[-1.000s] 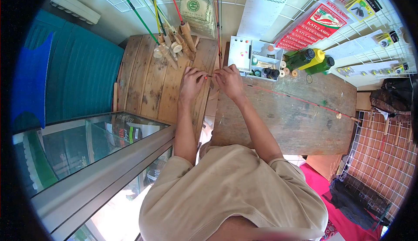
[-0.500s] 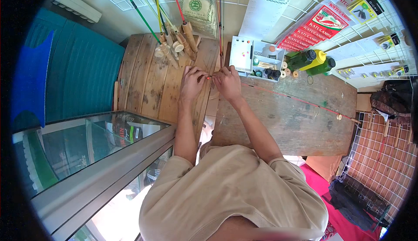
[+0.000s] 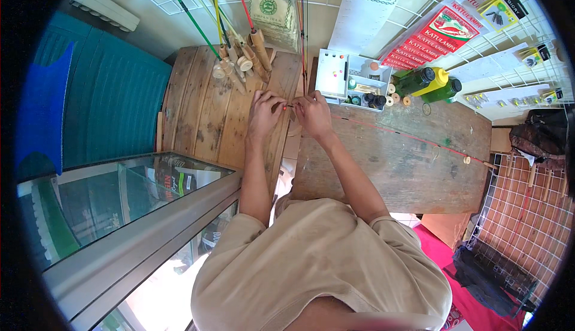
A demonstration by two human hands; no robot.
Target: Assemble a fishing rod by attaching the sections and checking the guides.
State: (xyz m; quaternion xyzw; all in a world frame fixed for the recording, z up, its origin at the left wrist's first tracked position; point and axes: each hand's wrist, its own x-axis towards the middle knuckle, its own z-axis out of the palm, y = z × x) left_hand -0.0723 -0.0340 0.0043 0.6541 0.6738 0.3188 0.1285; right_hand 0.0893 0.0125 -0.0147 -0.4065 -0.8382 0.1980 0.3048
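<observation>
1. Since the earlier frame, our right hand has shifted slightly nearer our left hand; everything else lies as it did.
2. Our left fingers are pinched narrow on a small red bead, which shows at their tips.
3. Our right fingers are pinched close too, on a thin dark piece just beside the bead.
4. Our fingertips meet above the gap between the left worktop and the right worktop.
5. We see a thin red rod slanting from our right hand across the right worktop; we cannot tell whether the dark piece is its tip.
6. Beyond our right hand sits a white box with small coloured beads in its left part; wooden spools and bottles stand beside it.
7. Beyond our left hand, upright rods rest their wooden handles on the left worktop.
</observation>
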